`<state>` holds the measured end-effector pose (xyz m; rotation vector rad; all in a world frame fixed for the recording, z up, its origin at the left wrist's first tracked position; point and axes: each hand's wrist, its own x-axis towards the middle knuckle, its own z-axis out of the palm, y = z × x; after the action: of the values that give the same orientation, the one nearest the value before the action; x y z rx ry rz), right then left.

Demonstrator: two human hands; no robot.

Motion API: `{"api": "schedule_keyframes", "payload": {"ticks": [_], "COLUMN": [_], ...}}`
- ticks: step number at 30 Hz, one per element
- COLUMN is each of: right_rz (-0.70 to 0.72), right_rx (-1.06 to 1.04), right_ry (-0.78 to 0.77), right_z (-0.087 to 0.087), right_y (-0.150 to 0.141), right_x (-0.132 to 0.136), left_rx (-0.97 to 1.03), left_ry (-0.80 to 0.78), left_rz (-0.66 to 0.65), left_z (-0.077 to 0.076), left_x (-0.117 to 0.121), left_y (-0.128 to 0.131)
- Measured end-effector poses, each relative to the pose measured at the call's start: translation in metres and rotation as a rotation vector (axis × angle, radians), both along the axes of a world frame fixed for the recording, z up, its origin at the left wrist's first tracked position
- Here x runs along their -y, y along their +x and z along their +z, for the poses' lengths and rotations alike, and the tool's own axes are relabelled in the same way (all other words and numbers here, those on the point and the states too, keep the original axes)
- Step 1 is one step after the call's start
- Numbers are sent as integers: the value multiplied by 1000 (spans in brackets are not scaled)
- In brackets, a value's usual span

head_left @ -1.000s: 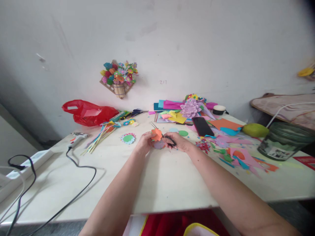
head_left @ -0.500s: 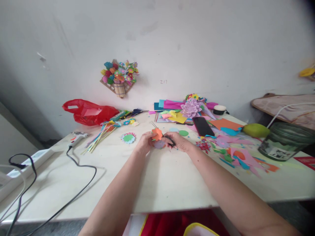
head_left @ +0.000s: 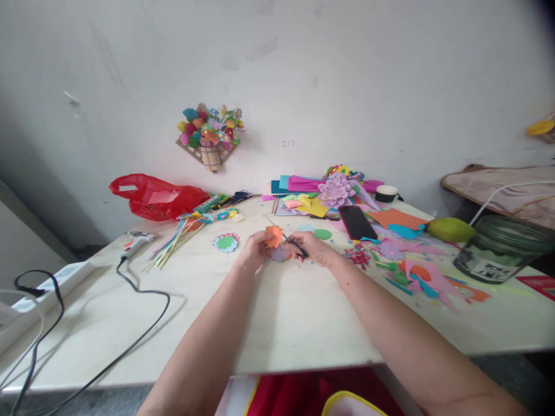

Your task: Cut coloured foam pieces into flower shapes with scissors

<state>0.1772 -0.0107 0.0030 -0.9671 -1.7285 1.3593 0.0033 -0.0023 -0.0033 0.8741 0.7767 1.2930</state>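
Note:
My left hand (head_left: pixel 255 249) pinches a small orange paper flower shape (head_left: pixel 274 236) just above the white table (head_left: pixel 277 312). My right hand (head_left: pixel 313 248) is closed around black-handled scissors (head_left: pixel 289 240) whose blades reach into the orange shape. A pale purple paper piece (head_left: pixel 281 254) lies on the table between my two hands. Both forearms stretch forward from the near edge.
A glue gun (head_left: pixel 136 240) with a black cord (head_left: pixel 143 300) lies at left, beside a red plastic bag (head_left: pixel 158 197) and coloured sticks (head_left: pixel 176 240). A phone (head_left: pixel 357 222), paper scraps (head_left: pixel 416 271), a green fruit (head_left: pixel 450 229) and a glass jar (head_left: pixel 498 248) sit at right. A paper flower bouquet (head_left: pixel 210 136) hangs on the wall.
The scissors have shifted slightly in my right hand and the orange shape has turned a little in my left fingers. Everything else on the table stays put.

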Motion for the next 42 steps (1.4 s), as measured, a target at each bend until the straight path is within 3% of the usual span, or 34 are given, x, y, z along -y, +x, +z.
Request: {"api": "schedule_keyframes", "payload": {"ticks": [25, 42], "right_rz": [-125, -252], "right_rx": [61, -192], "right_ry": [11, 2], "right_z": [-1, 2], "right_y": [1, 5], "right_x": [-5, -9], "left_rx": [-120, -248], "left_ry": [30, 57], "left_rz": [44, -58], "left_z": [-2, 0], "left_x": [-3, 3], "left_y": [-8, -2]}}
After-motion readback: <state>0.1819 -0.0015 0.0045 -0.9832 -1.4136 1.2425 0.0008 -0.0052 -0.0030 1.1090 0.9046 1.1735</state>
